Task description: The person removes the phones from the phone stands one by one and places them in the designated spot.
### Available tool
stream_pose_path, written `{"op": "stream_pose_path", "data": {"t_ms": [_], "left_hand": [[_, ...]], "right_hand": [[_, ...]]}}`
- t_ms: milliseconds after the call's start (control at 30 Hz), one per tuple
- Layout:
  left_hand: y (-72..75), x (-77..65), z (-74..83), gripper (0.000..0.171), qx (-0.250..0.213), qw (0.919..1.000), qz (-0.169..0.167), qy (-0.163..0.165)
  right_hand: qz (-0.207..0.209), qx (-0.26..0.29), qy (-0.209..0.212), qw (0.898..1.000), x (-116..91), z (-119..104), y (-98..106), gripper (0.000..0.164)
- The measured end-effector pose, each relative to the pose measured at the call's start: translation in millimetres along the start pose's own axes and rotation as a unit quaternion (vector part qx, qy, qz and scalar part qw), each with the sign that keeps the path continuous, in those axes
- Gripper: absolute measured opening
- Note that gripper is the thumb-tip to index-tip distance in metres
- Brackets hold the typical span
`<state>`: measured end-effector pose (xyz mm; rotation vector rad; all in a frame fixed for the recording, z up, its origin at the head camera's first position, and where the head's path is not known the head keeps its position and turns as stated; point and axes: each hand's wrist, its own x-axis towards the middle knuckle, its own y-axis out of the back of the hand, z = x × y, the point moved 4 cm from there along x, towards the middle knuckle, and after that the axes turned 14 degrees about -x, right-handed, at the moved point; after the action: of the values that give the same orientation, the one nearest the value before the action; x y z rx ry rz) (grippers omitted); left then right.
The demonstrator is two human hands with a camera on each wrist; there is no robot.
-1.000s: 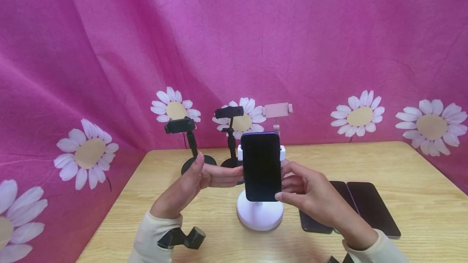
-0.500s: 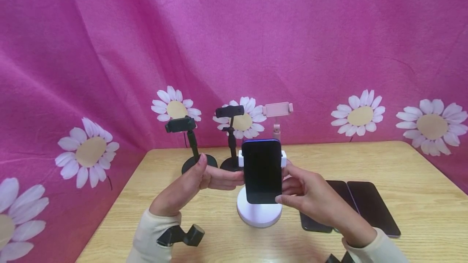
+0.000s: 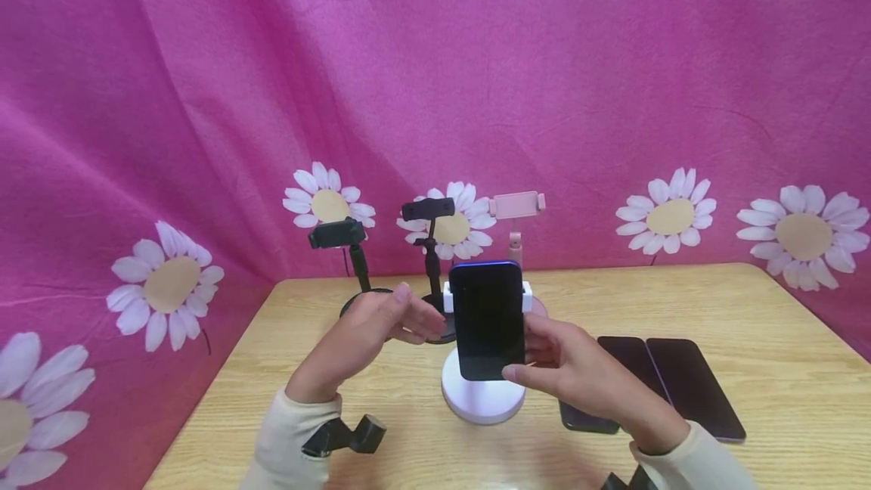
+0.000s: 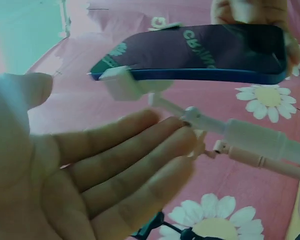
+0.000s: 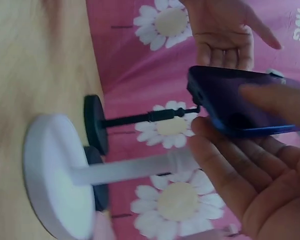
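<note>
A smartphone (image 3: 488, 324) with a dark screen and blue edge stands upright in the clamp of a white phone stand (image 3: 482, 407). My right hand (image 3: 570, 369) holds its lower right part, thumb on the screen corner and fingers behind. The right wrist view shows the phone (image 5: 240, 100) between thumb and fingers. My left hand (image 3: 370, 335) is apart from the phone, on its left, palm facing it. In the left wrist view its fingers (image 4: 135, 155) extend below the white clamp (image 4: 121, 84), holding nothing.
Behind stand a dark green phone stand (image 3: 358, 267), a black one (image 3: 432, 259) and a pink one (image 3: 515, 206), their clamps holding nothing. Two dark phones (image 3: 694, 388) lie on the wooden table (image 3: 769, 324) to the right. A pink flowered cloth (image 3: 578, 82) hangs at the back.
The phone and clamp tipped slightly lower, then stayed. My left hand has come away from the phone's left edge, its fingers drawing back. My right thumb has shifted slightly left on the screen.
</note>
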<state>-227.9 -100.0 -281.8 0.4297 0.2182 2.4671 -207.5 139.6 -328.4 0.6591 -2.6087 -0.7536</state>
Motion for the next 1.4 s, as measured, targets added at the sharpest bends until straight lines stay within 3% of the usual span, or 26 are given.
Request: {"op": "stream_pose_path", "data": {"t_ms": [100,233,333,467,633,1067,1400], "left_hand": [[-1.8,5.7,-2.8,0.031,0.019,0.9985,0.051,-0.005],[-6.5,13.0,-2.8,0.038,0.027,0.9958,0.083,-0.027],[-10.0,18.4,-1.2,0.043,0.022,0.995,0.088,-0.042],[-13.3,22.4,0.2,0.04,0.008,0.9956,0.078,-0.051],[-14.2,22.3,1.4,0.034,-0.005,0.996,0.066,-0.06],[-17.6,22.1,4.5,0.032,-0.013,0.9948,0.078,-0.064],[-18.8,21.7,6.1,0.033,-0.009,0.9943,0.087,-0.062]], "right_hand": [[-0.008,0.042,-0.024,0.999,5,6,-4,0.049],[-0.016,0.097,-0.056,0.994,11,15,-13,0.043],[-0.029,0.149,-0.044,0.987,16,18,-23,0.041],[-0.04,0.216,0.013,0.975,23,15,-33,0.043],[-0.037,0.265,0.041,0.963,29,8,-39,0.045],[-0.008,0.295,0.055,0.954,33,5,-44,0.04],[-0.004,0.293,0.059,0.954,34,6,-45,0.04]]}}
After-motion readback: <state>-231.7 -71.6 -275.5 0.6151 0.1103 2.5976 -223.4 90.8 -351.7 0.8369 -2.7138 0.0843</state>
